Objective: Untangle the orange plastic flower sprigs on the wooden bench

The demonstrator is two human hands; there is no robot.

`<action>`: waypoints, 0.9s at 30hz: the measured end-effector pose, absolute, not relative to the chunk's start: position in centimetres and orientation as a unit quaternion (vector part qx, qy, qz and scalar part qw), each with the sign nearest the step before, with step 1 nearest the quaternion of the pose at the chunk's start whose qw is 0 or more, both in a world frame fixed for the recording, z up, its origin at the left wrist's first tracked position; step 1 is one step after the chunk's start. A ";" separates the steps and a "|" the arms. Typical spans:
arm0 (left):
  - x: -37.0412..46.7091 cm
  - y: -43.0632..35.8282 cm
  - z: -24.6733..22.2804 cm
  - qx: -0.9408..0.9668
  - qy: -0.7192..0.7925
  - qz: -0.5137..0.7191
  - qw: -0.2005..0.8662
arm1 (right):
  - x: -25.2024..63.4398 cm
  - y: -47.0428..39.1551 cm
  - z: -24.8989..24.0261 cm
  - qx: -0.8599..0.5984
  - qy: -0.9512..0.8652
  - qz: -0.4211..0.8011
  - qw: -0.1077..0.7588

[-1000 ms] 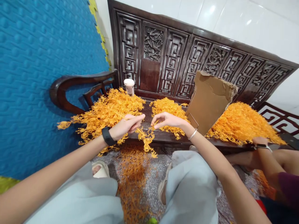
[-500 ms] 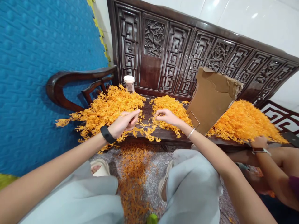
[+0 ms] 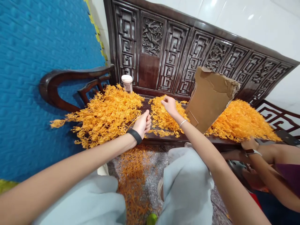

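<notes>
Closed over the bench seat, my left hand has its fingers curled, with a thin orange strand beside it; what it pinches is too small to name. My right hand is closed above the middle orange pile, fingertips bent together, and anything in them is hidden. A larger tangled orange pile lies left of my left hand. Between the two piles a strip of dark wooden seat shows. Loose orange pieces lie near the seat's front edge, below my right hand.
A cardboard sheet leans upright right of the middle pile. Beyond it lies another orange pile, touched by another person's hand. A white-lidded container stands behind the left pile. Orange scraps cover the floor between my legs.
My left hand has moved right, closer to the middle pile, and its fingers have curled. My right hand has risen toward the back of that pile. The view has shifted slightly.
</notes>
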State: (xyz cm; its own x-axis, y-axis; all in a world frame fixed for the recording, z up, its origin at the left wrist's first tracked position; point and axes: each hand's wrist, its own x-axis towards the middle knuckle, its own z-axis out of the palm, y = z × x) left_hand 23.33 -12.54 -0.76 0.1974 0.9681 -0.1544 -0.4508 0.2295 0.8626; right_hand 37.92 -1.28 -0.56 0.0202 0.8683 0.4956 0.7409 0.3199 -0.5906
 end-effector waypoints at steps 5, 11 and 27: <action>24.2 -12.2 0.3 0.305 0.384 0.574 0.655 | 36.8 -0.4 0.3 -0.598 -0.671 0.055 0.435; 24.6 -11.4 1.4 0.249 0.370 0.602 0.662 | 35.6 0.3 0.8 -0.612 -0.643 0.048 0.457; 26.3 -11.3 1.5 0.197 0.366 0.613 0.672 | 35.9 2.8 0.6 -0.636 -0.630 0.028 0.446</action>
State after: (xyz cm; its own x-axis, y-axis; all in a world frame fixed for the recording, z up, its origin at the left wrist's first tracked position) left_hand 26.26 -11.33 1.53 -0.0201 0.9683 -0.2491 -0.6795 0.1695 0.7138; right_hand 35.91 2.77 0.59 0.2054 0.8257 0.5253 0.7750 0.1905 -0.6025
